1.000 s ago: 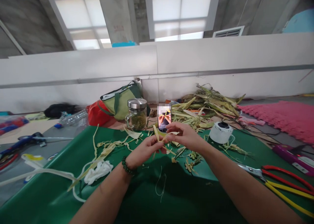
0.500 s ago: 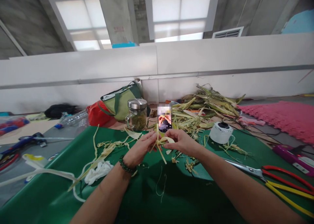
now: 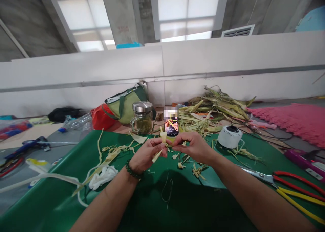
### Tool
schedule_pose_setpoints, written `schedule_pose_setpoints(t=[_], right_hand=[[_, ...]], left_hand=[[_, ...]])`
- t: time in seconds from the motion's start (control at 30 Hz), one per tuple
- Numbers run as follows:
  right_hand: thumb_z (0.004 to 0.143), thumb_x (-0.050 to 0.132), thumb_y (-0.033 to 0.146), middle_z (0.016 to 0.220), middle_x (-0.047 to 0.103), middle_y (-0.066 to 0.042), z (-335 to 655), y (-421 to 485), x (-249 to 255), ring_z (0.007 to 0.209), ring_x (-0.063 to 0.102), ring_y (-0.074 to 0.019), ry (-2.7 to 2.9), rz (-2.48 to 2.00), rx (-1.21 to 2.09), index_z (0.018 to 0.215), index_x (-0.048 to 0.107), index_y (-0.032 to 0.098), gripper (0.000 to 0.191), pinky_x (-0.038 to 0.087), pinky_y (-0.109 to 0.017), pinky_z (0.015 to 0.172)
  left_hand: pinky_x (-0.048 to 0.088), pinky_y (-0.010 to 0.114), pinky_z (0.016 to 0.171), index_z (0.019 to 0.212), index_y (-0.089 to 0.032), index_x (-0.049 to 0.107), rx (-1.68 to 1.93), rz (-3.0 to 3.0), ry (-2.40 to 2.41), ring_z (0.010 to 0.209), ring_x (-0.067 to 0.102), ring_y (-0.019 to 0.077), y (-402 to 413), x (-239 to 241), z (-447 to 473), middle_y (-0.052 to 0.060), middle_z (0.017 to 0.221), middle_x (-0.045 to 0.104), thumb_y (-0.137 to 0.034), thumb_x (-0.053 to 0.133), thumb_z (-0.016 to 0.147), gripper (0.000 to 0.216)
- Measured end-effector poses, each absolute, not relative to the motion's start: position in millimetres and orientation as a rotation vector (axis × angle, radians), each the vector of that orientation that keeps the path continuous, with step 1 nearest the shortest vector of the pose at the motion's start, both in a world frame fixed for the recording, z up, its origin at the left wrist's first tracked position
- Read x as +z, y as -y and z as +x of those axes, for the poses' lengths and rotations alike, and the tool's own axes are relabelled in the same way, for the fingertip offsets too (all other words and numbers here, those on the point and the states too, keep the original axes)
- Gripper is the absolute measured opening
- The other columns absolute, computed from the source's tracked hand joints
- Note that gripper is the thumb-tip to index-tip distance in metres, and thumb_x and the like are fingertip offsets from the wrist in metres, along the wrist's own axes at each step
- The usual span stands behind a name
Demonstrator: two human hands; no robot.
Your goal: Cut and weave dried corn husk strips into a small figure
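Observation:
Pale yellow-green corn husk strips (image 3: 157, 156) are pinched in my left hand (image 3: 148, 152), one broad end standing up and another slanting down toward me. My right hand (image 3: 194, 146) has thumb and forefinger pressed together at the right side of the husk; fingers hide what lies between them. Just behind the hands stands a lit phone (image 3: 171, 123) with a picture of hands on its screen. Husk scraps (image 3: 198, 171) lie on the green mat (image 3: 193, 205) near my right hand. A loose thread (image 3: 166, 191) lies on the mat in front.
At the back are a glass mug (image 3: 142, 120), a green bag (image 3: 127, 105) and a heap of corn husks (image 3: 223, 103). To the right lie a white thread spool (image 3: 230, 137) and big scissors (image 3: 275, 181). White cloth (image 3: 103, 177) and husk strips (image 3: 111, 154) lie left.
The husk piece has turned in my left hand: its long lower strip now points down to the left instead of right. The curled strip by my right hand no longer shows.

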State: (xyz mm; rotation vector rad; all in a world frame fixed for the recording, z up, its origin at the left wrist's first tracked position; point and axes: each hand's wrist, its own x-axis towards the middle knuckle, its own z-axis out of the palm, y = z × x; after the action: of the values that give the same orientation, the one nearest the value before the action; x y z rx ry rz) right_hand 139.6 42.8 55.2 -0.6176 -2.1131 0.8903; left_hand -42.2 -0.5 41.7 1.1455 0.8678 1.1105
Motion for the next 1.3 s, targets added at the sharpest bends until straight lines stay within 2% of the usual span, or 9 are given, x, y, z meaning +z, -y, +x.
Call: schedule_pose_setpoints(t=[0.23,0.43,0.6,0.67,0.77,0.9,1.07,1.2,1.3], right_hand=[[0.074,0.065,0.021,0.065,0.064,-0.001,139,-41,54,0.059,0.056,-0.0109,2.140,-0.607,0.794,0.066,0.064,0.016,0.010,0.042,-0.020,0.055],[0.077,0.062,0.024,0.066,0.065,-0.002,139,-50,47,0.061,0.057,-0.0126,2.225,-0.617,0.607,0.067,0.064,0.016,0.013,0.042,-0.023,0.057],[0.088,0.043,0.024,0.084,0.067,-0.007,150,-55,59,0.082,0.059,-0.0167,2.223,-0.554,0.583,0.080,0.066,0.016,0.025,0.044,-0.028,0.073],[0.090,0.043,0.030,0.076,0.065,-0.004,154,-51,64,0.070,0.058,-0.0139,2.306,-0.615,0.652,0.080,0.065,0.017,0.028,0.042,-0.024,0.063],[0.085,0.054,0.035,0.058,0.059,0.001,153,-43,65,0.052,0.050,-0.0100,2.475,-0.687,0.631,0.072,0.066,0.017,0.025,0.033,-0.020,0.049],[0.087,0.051,0.028,0.059,0.060,-0.001,149,-41,59,0.051,0.049,-0.0094,2.525,-0.617,0.527,0.070,0.066,0.017,0.024,0.031,-0.020,0.048],[0.087,0.050,0.029,0.053,0.053,0.002,151,-45,58,0.047,0.042,-0.0080,2.548,-0.511,0.587,0.066,0.061,0.015,0.028,0.029,-0.019,0.046],[0.087,0.050,0.033,0.049,0.050,0.003,151,-48,60,0.047,0.043,-0.0081,2.521,-0.514,0.742,0.062,0.058,0.015,0.032,0.031,-0.019,0.047],[0.087,0.049,0.034,0.049,0.051,0.003,149,-49,60,0.047,0.044,-0.0079,2.501,-0.553,0.797,0.060,0.057,0.015,0.033,0.031,-0.019,0.046]], left_hand=[[0.040,0.021,0.053,0.082,-0.010,0.070,1.023,1.054,-0.825,0.049,0.053,0.0087,1,44,-50,0.001,0.055,0.062,-0.043,0.084,0.048,0.049],[0.043,0.024,0.063,0.081,-0.012,0.072,1.050,1.318,-1.016,0.056,0.055,0.0113,4,51,-45,0.001,0.056,0.063,-0.042,0.074,0.064,0.034],[0.045,0.026,0.064,0.085,-0.013,0.071,1.100,1.450,-1.115,0.062,0.058,0.0142,2,47,-43,0.001,0.060,0.063,-0.038,0.070,0.069,0.029],[0.044,0.025,0.062,0.084,-0.013,0.070,1.065,1.470,-1.113,0.061,0.056,0.0133,2,46,-42,0.001,0.062,0.062,-0.038,0.069,0.070,0.029],[0.043,0.023,0.060,0.082,-0.012,0.070,1.007,1.521,-1.104,0.060,0.053,0.0115,3,45,-39,0.001,0.065,0.062,-0.039,0.067,0.071,0.029],[0.042,0.024,0.061,0.079,-0.013,0.071,0.999,1.583,-1.106,0.064,0.052,0.0128,6,48,-37,0.003,0.070,0.064,-0.038,0.067,0.071,0.027],[0.039,0.022,0.057,0.072,-0.013,0.070,0.918,1.689,-1.125,0.059,0.046,0.0119,9,58,-42,0.002,0.062,0.060,-0.040,0.064,0.072,0.027],[0.038,0.022,0.057,0.066,-0.013,0.068,0.875,1.642,-1.116,0.058,0.046,0.0113,7,59,-48,0.001,0.058,0.056,-0.045,0.064,0.072,0.033],[0.040,0.023,0.059,0.070,-0.013,0.068,0.897,1.468,-1.085,0.057,0.050,0.0117,5,55,-48,0.001,0.060,0.058,-0.056,0.059,0.073,0.044]])
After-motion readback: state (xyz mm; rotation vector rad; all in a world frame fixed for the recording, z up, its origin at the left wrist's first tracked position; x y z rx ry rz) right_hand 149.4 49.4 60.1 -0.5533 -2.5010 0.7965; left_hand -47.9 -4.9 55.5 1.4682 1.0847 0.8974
